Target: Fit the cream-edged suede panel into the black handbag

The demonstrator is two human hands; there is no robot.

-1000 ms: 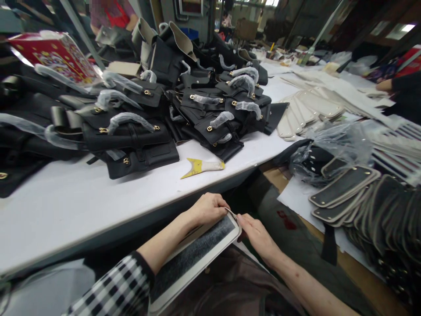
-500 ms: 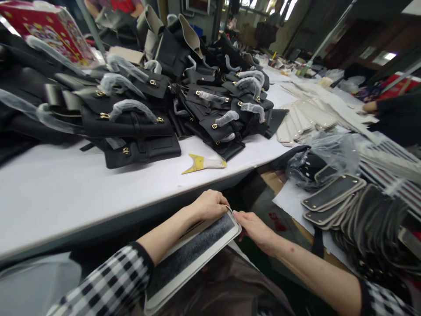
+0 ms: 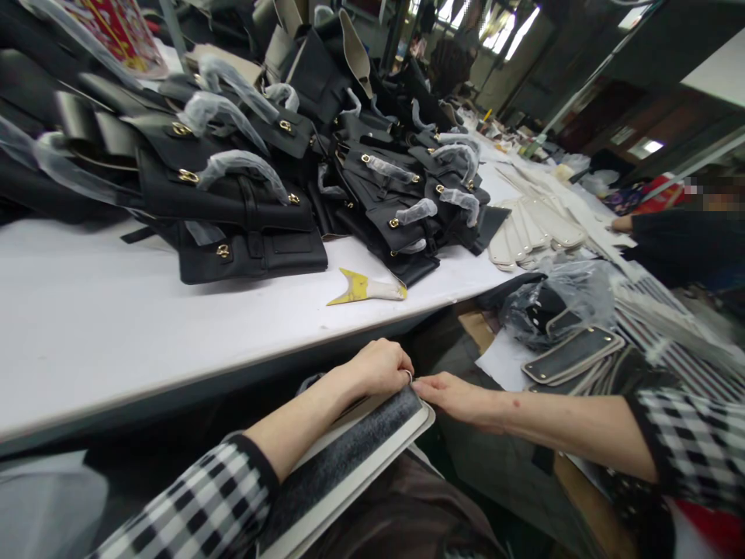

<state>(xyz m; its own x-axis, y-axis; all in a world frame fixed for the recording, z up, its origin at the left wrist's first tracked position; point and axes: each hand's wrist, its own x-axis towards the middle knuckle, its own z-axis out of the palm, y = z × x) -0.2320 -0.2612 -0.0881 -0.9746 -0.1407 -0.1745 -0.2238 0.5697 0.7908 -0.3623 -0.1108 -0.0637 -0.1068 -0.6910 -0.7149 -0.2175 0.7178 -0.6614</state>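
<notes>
Across my lap lies a long bag panel (image 3: 349, 446), dark and mottled in the middle with pale borders and a rounded far corner. A second pale layer shows beneath its lower edge. My left hand (image 3: 381, 366) is closed over the upper edge near the far end, its fingers curled and partly hidden. At that same corner my right hand (image 3: 451, 394) pinches the edge, thumb and fingertips close to the left fingers. Whatever small piece may lie between the fingertips cannot be made out.
Black handbags (image 3: 250, 210) with plastic-wrapped handles are heaped on the white table (image 3: 174, 326). A yellow-and-white forked piece (image 3: 366, 287) lies near its edge. Right of me are stacked dark panels (image 3: 573, 353), a clear plastic bag (image 3: 573, 291) and pale panels (image 3: 538, 221). Another person's sleeve (image 3: 675, 237) shows beyond.
The view has tilted and shifted slightly. My right forearm has risen to nearly level and now covers part of the panel stack. Both hands keep hold of the panel's far corner.
</notes>
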